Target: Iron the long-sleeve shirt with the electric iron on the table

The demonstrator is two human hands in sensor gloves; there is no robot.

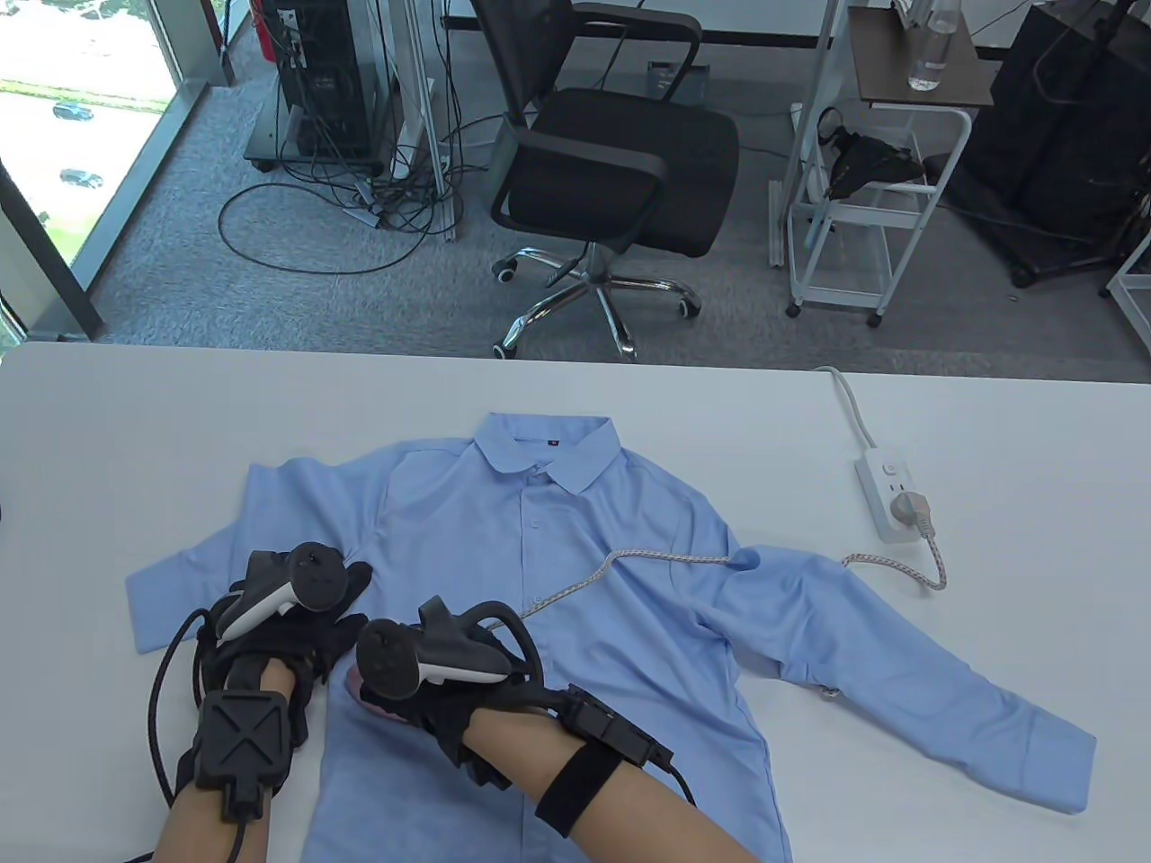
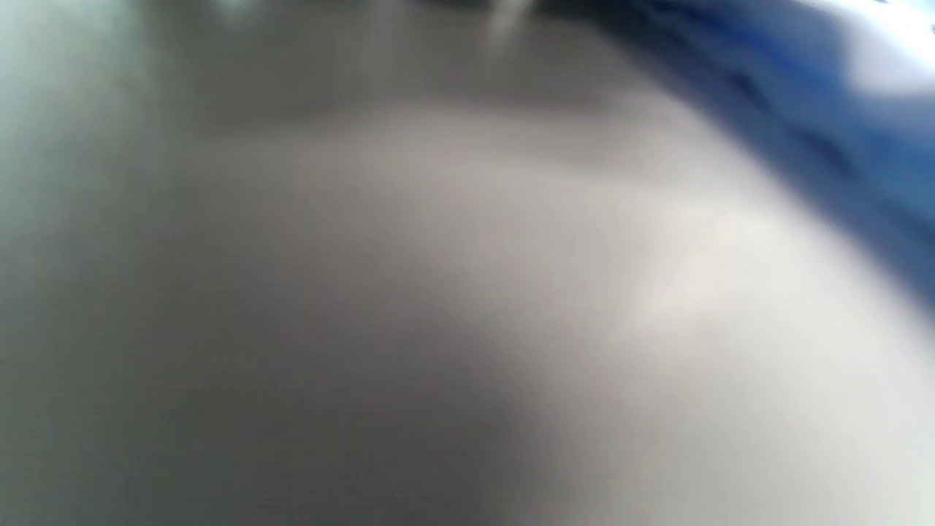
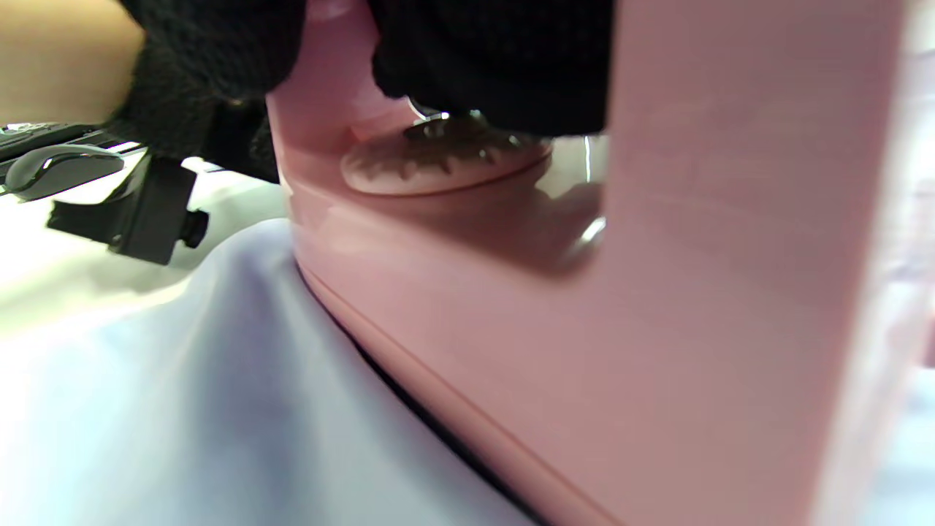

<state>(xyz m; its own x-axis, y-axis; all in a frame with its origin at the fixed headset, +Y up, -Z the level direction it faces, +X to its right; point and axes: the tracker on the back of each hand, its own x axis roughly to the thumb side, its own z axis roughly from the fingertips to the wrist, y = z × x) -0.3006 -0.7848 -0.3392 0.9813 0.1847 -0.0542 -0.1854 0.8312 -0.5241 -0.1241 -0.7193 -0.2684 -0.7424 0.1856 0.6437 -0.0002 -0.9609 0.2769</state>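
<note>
A light blue long-sleeve shirt (image 1: 575, 575) lies front-up on the white table (image 1: 135, 431), collar at the far side, one sleeve spread to the right. My right hand (image 1: 423, 670) grips the handle of a pink iron (image 1: 369, 697) standing on the shirt's lower left front. The right wrist view shows the pink iron (image 3: 584, 307) with its dial, resting on blue cloth (image 3: 182, 409). My left hand (image 1: 297, 620) rests flat on the shirt just left of the iron, near the left sleeve. The left wrist view is blurred: grey table and a blue cloth edge (image 2: 840, 109).
The iron's braided cord (image 1: 629, 562) runs across the shirt to a white power strip (image 1: 890, 494) at the table's right. Beyond the far edge stand an office chair (image 1: 611, 162) and a white cart (image 1: 863, 180).
</note>
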